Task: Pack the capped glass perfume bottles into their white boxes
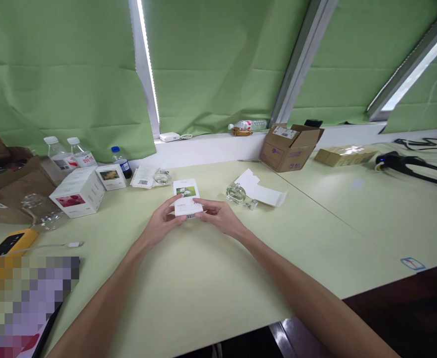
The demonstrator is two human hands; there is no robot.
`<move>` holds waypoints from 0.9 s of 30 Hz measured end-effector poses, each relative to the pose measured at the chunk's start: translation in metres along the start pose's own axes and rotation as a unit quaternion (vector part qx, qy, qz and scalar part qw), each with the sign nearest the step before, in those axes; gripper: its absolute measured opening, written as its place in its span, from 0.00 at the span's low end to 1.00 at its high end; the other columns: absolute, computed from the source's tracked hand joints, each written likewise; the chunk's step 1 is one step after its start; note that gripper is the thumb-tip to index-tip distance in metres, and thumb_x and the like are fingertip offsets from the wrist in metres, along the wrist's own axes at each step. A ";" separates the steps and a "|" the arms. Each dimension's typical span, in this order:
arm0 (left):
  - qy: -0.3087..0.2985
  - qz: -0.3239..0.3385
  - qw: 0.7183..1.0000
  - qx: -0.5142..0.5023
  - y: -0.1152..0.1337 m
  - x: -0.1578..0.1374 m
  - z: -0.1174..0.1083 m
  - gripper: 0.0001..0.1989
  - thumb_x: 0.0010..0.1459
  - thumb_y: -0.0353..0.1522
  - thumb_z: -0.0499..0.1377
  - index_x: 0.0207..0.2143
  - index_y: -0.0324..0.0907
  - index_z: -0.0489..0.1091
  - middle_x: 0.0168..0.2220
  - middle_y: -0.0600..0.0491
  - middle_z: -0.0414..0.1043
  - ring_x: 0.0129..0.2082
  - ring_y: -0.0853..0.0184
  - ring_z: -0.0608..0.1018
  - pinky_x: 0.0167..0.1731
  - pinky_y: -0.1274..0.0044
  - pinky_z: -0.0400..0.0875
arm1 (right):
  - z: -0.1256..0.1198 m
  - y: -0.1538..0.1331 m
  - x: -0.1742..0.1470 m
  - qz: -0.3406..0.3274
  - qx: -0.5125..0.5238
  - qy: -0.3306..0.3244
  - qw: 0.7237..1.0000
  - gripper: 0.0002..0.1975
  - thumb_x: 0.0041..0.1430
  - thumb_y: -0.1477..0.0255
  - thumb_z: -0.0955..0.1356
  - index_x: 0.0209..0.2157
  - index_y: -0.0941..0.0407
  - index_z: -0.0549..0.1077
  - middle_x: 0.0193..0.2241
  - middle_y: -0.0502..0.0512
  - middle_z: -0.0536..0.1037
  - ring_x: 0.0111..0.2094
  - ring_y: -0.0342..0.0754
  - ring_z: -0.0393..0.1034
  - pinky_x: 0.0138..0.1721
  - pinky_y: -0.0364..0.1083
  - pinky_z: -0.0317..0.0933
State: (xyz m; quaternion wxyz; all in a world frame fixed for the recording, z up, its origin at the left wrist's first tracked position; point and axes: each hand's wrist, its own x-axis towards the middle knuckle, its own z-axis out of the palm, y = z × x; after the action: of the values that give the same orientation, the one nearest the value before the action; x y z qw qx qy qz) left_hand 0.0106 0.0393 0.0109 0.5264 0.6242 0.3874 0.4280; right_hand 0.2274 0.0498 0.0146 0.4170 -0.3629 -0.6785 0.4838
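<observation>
Between my two hands is a flat white cardboard box (186, 199) with a green picture of white flowers and a barcode at its near end. My left hand (162, 222) grips its left side, thumb at the near edge. From the right, my right hand (220, 217) closes on the other side, with fingers on the printed face. To the right of it lie a clear glass bottle (235, 193), a small silvery cap piece (253, 204) and an unfolded white carton (265, 191). Another clear glass bottle (162, 176) rests beyond, on the left, beside a flattened white carton (142, 177).
White boxes (87, 191), a blue-capped bottle (120, 161) and a brown paper bag (20, 191) stand at the left. A yellow device (15, 242) with a cable lies nearer. An open cardboard box (289, 149), a yellowish package (345, 155) and a black headset-like frame (415, 166) sit back right.
</observation>
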 end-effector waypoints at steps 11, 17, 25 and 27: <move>0.006 -0.008 1.000 0.018 0.000 0.001 -0.001 0.36 0.51 0.39 0.62 0.61 0.48 0.54 0.54 0.47 0.69 0.47 0.59 0.74 0.47 0.64 0.70 | 0.001 0.007 0.001 0.010 0.008 0.002 1.000 0.27 0.50 0.62 0.71 0.53 0.52 0.70 0.50 0.57 0.73 0.35 0.46 0.68 0.38 0.48 0.66; 0.009 -0.007 1.000 0.023 -0.001 0.001 0.000 0.35 0.51 0.40 0.62 0.61 0.47 0.56 0.52 0.47 0.71 0.45 0.59 0.75 0.46 0.64 0.70 | 0.002 0.007 0.001 0.012 0.003 0.005 1.000 0.26 0.50 0.61 0.70 0.52 0.52 0.71 0.49 0.56 0.74 0.29 0.43 0.66 0.35 0.47 0.66; 0.006 -0.016 0.999 0.029 0.001 0.001 -0.002 0.35 0.51 0.41 0.62 0.61 0.49 0.56 0.52 0.49 0.70 0.47 0.59 0.74 0.48 0.65 0.69 | -0.001 0.009 0.002 0.026 0.000 -0.008 1.000 0.29 0.50 0.61 0.70 0.54 0.54 0.70 0.39 0.56 0.78 0.29 0.44 0.66 0.35 0.48 0.66; 0.007 -0.018 0.999 0.025 0.001 0.000 -0.002 0.35 0.51 0.41 0.62 0.61 0.48 0.56 0.52 0.48 0.70 0.47 0.59 0.74 0.48 0.65 0.69 | -0.002 0.010 0.002 0.023 0.003 -0.011 1.000 0.29 0.50 0.61 0.70 0.54 0.55 0.70 0.38 0.55 0.78 0.28 0.43 0.65 0.35 0.48 0.66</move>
State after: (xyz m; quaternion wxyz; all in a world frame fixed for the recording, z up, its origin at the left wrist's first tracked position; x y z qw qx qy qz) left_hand 0.0087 0.0402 0.0124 0.5154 0.6272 0.4129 0.4129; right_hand 0.2291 0.0547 0.0062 0.3998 -0.3716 -0.6730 0.4991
